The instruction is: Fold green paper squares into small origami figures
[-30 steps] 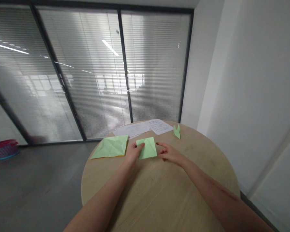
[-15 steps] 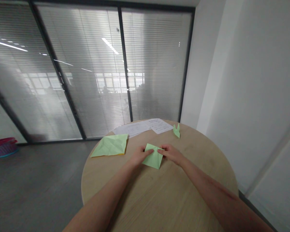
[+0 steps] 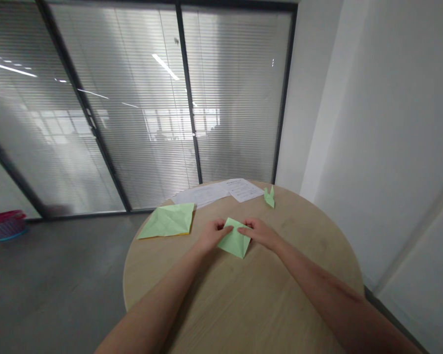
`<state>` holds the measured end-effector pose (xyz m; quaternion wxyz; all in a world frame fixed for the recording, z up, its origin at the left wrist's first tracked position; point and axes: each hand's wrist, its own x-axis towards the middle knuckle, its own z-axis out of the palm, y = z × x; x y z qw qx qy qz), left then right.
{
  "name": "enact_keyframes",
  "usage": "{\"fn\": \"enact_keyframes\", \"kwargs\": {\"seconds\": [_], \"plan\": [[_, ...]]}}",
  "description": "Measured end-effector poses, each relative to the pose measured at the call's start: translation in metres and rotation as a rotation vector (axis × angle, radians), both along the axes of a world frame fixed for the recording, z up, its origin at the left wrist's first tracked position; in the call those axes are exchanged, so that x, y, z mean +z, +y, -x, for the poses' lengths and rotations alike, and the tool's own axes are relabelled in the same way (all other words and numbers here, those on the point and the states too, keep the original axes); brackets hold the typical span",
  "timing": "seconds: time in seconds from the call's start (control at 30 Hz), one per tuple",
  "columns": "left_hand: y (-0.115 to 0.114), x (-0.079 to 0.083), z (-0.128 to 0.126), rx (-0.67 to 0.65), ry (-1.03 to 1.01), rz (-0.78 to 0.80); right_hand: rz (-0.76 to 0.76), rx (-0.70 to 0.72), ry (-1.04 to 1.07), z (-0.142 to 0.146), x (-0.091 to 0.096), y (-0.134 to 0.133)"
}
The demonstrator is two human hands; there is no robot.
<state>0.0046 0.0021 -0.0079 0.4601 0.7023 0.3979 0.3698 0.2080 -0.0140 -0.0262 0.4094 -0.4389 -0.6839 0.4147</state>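
Green folded paper lies between the left hand and the right hand, over the middle of the tabletop, turned so that one corner points toward the person; the left hand grasps its left side, thumb laid on the upper face; the right hand grasps its upper right side in the same manner, thumb tip near the other thumb; the fingers beneath are mostly hidden; whether the paper touches the wood I cannot tell; left of the left hand, and apart from it, rests a larger green sheet with a yellow edge showing under it; beyond the hands lie printed white pages, and right of these stands a small green two-pointed paper figure.
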Motion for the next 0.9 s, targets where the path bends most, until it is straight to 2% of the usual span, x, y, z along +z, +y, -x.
{"fn": "enact_keyframes", "kwargs": {"seconds": [0.13, 0.27, 0.4, 0.53, 0.73, 0.9], "plan": [[0.000, 0.002, -0.002, 0.058, -0.120, -0.042, 0.011, -0.052, 0.070, -0.001, -0.003, 0.005], [-0.002, 0.009, 0.002, 0.149, -0.245, 0.058, 0.073, -0.116, 0.199, -0.003, -0.003, 0.007], [-0.006, 0.014, 0.005, 0.055, -0.236, 0.113, 0.099, -0.176, 0.217, -0.004, -0.002, 0.008], [-0.006, 0.015, 0.005, -0.027, -0.213, 0.111, 0.052, -0.186, 0.200, -0.005, -0.005, 0.011], [-0.006, 0.014, 0.008, -0.062, -0.230, 0.093, 0.058, -0.165, 0.222, -0.005, -0.006, 0.013], [-0.008, 0.017, 0.009, -0.067, -0.157, 0.031, 0.039, -0.179, 0.190, -0.006, -0.006, 0.012]]}}
